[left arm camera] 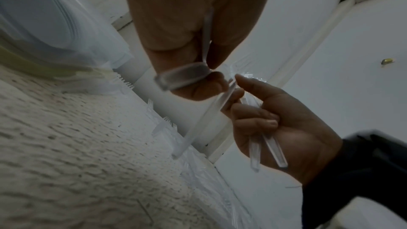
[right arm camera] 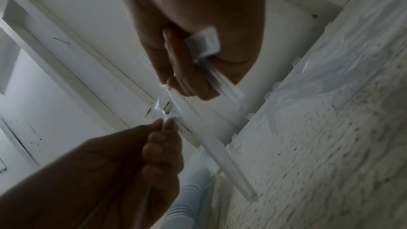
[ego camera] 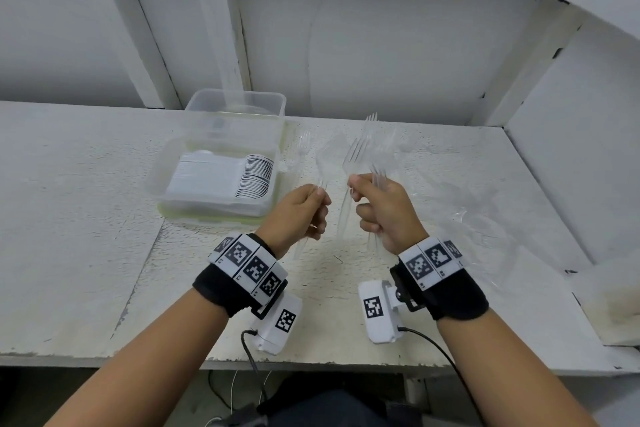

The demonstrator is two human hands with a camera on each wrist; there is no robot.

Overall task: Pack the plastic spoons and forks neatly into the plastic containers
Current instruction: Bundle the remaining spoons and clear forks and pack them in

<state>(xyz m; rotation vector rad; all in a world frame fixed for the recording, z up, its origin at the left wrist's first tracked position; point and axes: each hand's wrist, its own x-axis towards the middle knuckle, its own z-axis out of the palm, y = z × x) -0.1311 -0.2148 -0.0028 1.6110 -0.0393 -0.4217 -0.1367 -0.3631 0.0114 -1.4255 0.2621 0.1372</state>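
Both hands are raised above the white table point(ego camera: 86, 218). My left hand point(ego camera: 320, 194) pinches one clear plastic fork point(ego camera: 304, 243) by its neck, with the handle trailing down past the wrist. My right hand point(ego camera: 356, 185) grips a small bundle of clear forks point(ego camera: 358, 151), tines pointing up and away. The left wrist view has the right hand point(left arm camera: 240, 93) curled round fork handles point(left arm camera: 273, 147). From the right wrist, the left hand point(right arm camera: 165, 124) pinches its fork beside a long clear handle point(right arm camera: 211, 138). A near clear container point(ego camera: 162, 170) holds stacked white spoons point(ego camera: 225, 177).
Behind the spoon container stands a second clear container point(ego camera: 273, 107). More clear forks point(ego camera: 304, 142) lie loose on the table past my hands, and crumpled clear plastic wrap point(ego camera: 474, 218) is spread to the right. White walls close in at the back and right.
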